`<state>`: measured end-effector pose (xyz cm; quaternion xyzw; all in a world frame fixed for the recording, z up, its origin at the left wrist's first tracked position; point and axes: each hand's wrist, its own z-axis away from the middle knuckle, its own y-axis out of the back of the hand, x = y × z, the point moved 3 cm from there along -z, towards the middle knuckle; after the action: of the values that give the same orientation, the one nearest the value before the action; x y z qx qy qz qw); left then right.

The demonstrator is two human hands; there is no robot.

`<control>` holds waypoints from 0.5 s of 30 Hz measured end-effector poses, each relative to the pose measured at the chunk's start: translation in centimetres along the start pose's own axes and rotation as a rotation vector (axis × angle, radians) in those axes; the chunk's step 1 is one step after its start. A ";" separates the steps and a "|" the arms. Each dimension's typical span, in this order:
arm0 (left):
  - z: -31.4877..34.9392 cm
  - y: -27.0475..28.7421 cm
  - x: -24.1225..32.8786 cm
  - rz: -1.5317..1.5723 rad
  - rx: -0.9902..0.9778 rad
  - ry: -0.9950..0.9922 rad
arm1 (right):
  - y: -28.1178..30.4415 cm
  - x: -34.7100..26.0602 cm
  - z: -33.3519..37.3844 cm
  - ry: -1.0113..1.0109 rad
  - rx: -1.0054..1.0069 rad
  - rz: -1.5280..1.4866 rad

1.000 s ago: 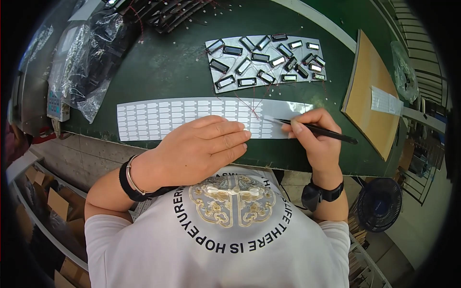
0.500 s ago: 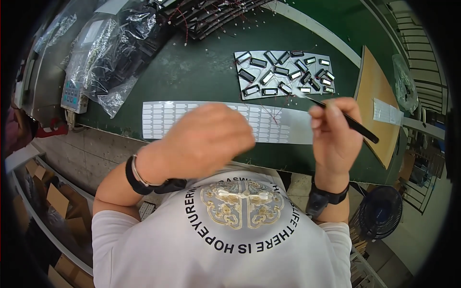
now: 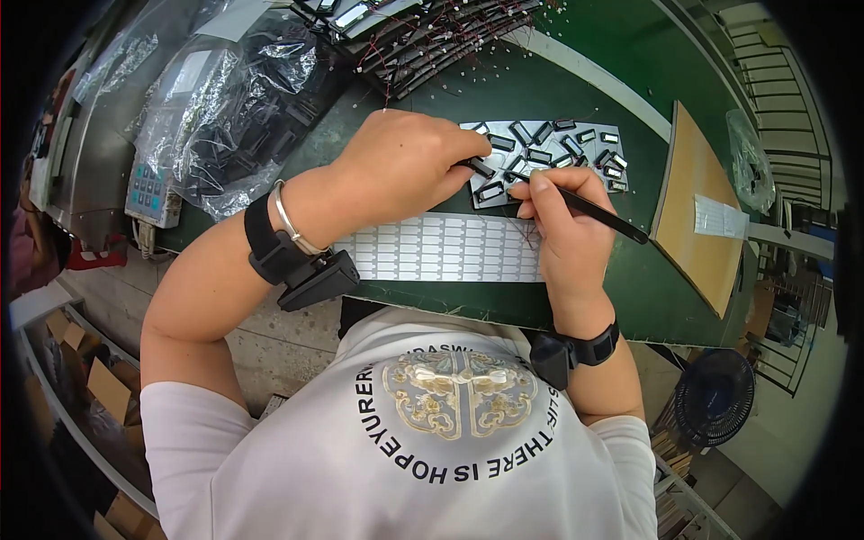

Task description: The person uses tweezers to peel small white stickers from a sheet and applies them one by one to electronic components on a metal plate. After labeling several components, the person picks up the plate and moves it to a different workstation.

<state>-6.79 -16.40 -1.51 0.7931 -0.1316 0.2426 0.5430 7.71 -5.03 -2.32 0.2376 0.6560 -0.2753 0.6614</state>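
My left hand (image 3: 400,166) reaches to the left edge of a light grey sheet (image 3: 555,193). Its fingers are pinched at a small black rectangular part (image 3: 477,168) with wires; their tips partly hide it. Several similar black parts with shiny faces lie scattered over that sheet. In my right hand (image 3: 576,238) is a pair of black tweezers (image 3: 605,216), held between thumb and fingers. The tips point left, over the black parts. Below both hands lies a white sheet of small labels (image 3: 432,252), partly covered by my left wrist and right hand.
Stacked black strips with red wires (image 3: 432,54) stand at the back. Clear plastic bags (image 3: 243,117) lie at the left beside a keypad device (image 3: 151,193). A brown board (image 3: 697,225) leans at the right of the green table (image 3: 432,295). A fan (image 3: 714,396) stands lower right.
My left hand has gone forward from above the label sheet to the black parts. The right hand with the tweezers has moved left. My view has shifted slightly.
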 end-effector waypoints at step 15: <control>0.0 -0.5 -1.1 0.050 -0.052 0.064 | -0.7 0.5 -0.2 -0.021 0.010 0.057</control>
<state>-7.47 -16.29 -2.48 0.7670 -0.1399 0.2778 0.5613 7.08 -5.40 -2.80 0.2566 0.6405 -0.2624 0.6746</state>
